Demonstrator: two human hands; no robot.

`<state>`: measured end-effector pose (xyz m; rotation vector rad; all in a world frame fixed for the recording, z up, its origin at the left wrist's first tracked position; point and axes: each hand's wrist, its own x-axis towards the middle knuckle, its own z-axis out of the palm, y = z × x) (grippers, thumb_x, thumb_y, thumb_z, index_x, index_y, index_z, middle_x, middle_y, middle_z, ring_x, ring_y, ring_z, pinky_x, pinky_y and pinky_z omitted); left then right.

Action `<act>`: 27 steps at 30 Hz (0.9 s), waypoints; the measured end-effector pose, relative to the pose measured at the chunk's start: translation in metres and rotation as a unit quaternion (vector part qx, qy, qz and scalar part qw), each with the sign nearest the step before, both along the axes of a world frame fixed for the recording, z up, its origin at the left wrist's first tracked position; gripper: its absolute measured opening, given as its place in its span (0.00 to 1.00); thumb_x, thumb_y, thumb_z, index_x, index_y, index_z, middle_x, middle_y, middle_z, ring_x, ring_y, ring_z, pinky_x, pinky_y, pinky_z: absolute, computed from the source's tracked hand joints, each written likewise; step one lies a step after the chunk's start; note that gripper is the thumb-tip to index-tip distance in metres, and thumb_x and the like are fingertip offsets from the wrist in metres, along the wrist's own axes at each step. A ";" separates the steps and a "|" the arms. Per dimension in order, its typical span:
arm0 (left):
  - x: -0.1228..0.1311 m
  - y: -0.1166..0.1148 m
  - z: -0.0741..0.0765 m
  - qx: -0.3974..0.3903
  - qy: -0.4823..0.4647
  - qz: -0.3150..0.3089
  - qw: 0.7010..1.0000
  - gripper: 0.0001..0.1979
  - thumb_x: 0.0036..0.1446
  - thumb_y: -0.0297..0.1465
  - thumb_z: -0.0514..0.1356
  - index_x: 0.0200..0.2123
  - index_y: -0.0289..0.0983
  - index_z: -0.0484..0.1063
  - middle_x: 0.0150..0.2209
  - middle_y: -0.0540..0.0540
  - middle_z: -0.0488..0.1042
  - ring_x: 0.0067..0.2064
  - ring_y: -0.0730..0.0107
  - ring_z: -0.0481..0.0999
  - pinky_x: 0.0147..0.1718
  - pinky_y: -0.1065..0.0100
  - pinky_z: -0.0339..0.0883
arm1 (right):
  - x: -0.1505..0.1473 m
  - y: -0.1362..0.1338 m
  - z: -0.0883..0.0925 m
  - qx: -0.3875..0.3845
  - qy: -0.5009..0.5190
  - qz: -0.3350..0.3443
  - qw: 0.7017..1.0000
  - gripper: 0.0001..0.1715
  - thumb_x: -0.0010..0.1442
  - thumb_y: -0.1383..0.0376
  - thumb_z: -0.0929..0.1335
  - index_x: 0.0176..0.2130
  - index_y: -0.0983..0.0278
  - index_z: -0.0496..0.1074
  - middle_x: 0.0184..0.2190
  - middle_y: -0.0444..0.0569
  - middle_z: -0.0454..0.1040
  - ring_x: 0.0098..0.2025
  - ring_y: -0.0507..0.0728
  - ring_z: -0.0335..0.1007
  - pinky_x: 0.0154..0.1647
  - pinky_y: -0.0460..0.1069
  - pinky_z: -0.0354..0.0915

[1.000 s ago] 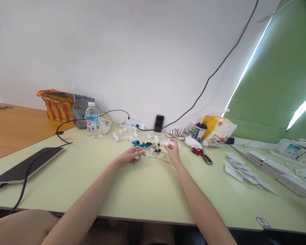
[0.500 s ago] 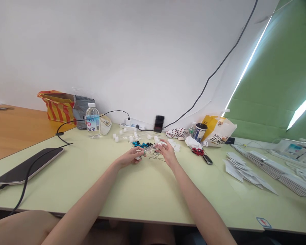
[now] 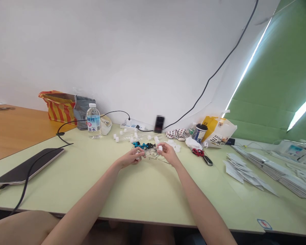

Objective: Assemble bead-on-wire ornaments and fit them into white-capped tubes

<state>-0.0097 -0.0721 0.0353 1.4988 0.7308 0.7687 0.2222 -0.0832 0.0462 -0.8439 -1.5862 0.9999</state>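
My left hand [image 3: 131, 157] pinches one end of a thin clear plastic tube [image 3: 149, 150] held just above the pale green table [image 3: 148, 190]. My right hand [image 3: 168, 153] is closed at the tube's other end, its fingers on a small white cap [image 3: 160, 148]. Right behind the hands lies a heap of blue and black beads [image 3: 144, 145], with thin metal pins [image 3: 156, 156] below the tube. More clear tubes with white caps [image 3: 129, 135] lie farther back, and loose white caps [image 3: 175, 145] sit to the right.
A water bottle [image 3: 93, 120], a striped bag [image 3: 57, 107] and a power strip [image 3: 132, 126] stand along the wall. A tablet [image 3: 25, 166] with a black cable lies at left. Red scissors [image 3: 201, 154], a cup [image 3: 199, 132], a yellow-white bag [image 3: 219, 131] and stacked white packets [image 3: 265, 170] fill the right.
My right hand came in from the right with a white cap and now meets the tube's end. The left hand has stayed in place holding the tube.
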 end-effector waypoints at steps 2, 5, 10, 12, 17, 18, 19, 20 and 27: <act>-0.001 0.000 0.001 0.015 0.019 -0.006 1.000 0.17 0.50 0.45 0.58 0.35 0.38 0.61 0.36 0.47 0.70 0.23 0.83 0.58 0.19 0.76 0.48 | 0.003 0.000 0.001 0.007 -0.026 0.009 1.000 0.22 0.43 0.58 0.72 0.39 0.62 0.69 0.36 0.46 0.70 0.28 0.50 0.63 0.29 0.46 0.60; -0.001 -0.001 0.003 0.034 0.037 -0.003 0.999 0.18 0.50 0.46 0.57 0.35 0.39 0.60 0.36 0.48 0.70 0.22 0.82 0.57 0.19 0.76 0.48 | 0.005 0.001 0.001 0.013 -0.049 0.008 0.999 0.22 0.44 0.58 0.72 0.39 0.63 0.70 0.35 0.46 0.70 0.27 0.49 0.61 0.27 0.45 0.58; 0.001 -0.004 0.006 0.046 0.044 -0.001 0.998 0.18 0.51 0.47 0.55 0.33 0.38 0.59 0.35 0.48 0.70 0.22 0.83 0.57 0.21 0.75 0.51 | 0.006 0.003 0.000 0.022 -0.077 -0.012 0.997 0.21 0.44 0.57 0.71 0.39 0.63 0.72 0.33 0.46 0.71 0.25 0.49 0.60 0.26 0.45 0.57; 0.003 -0.005 0.008 0.047 0.043 0.001 0.998 0.18 0.51 0.47 0.55 0.32 0.38 0.60 0.34 0.48 0.70 0.21 0.83 0.57 0.21 0.74 0.51 | 0.006 0.003 -0.001 0.017 -0.076 -0.011 0.997 0.21 0.44 0.57 0.71 0.39 0.63 0.72 0.32 0.46 0.71 0.25 0.49 0.60 0.26 0.45 0.58; 0.003 -0.005 0.010 0.040 0.046 0.008 0.998 0.17 0.51 0.46 0.55 0.31 0.38 0.60 0.33 0.49 0.70 0.22 0.83 0.57 0.23 0.74 0.53 | 0.007 0.004 -0.005 -0.014 -0.040 -0.004 0.999 0.24 0.43 0.58 0.72 0.41 0.64 0.72 0.34 0.47 0.72 0.28 0.50 0.64 0.28 0.45 0.60; 0.003 -0.005 0.009 0.038 0.045 0.006 0.998 0.17 0.51 0.46 0.56 0.32 0.38 0.60 0.33 0.49 0.70 0.22 0.83 0.58 0.23 0.74 0.53 | 0.007 0.004 -0.006 -0.017 -0.036 -0.002 0.999 0.24 0.43 0.58 0.72 0.41 0.64 0.72 0.34 0.47 0.72 0.28 0.51 0.65 0.28 0.46 0.60; 0.002 -0.005 0.009 0.036 0.042 0.002 0.998 0.17 0.51 0.46 0.56 0.32 0.38 0.60 0.34 0.49 0.70 0.22 0.82 0.58 0.22 0.74 0.53 | 0.007 0.004 -0.006 -0.019 -0.033 0.001 0.999 0.24 0.43 0.58 0.72 0.42 0.64 0.72 0.34 0.47 0.73 0.29 0.51 0.65 0.29 0.46 0.61; 0.001 -0.004 0.008 0.033 0.037 -0.002 0.999 0.17 0.51 0.45 0.56 0.32 0.38 0.60 0.34 0.49 0.70 0.22 0.82 0.58 0.22 0.74 0.52 | 0.007 0.004 -0.006 -0.020 -0.029 0.004 0.999 0.25 0.43 0.58 0.72 0.42 0.64 0.72 0.34 0.47 0.73 0.29 0.51 0.65 0.29 0.46 0.61; 0.004 -0.011 0.011 0.009 0.018 -0.003 1.000 0.17 0.49 0.44 0.59 0.34 0.39 0.59 0.34 0.48 0.72 0.22 0.82 0.59 0.22 0.74 0.52 | -0.017 0.003 -0.018 0.033 -0.013 -0.064 0.997 0.28 0.52 0.54 0.66 0.50 0.63 0.64 0.43 0.50 0.69 0.32 0.52 0.65 0.32 0.47 0.63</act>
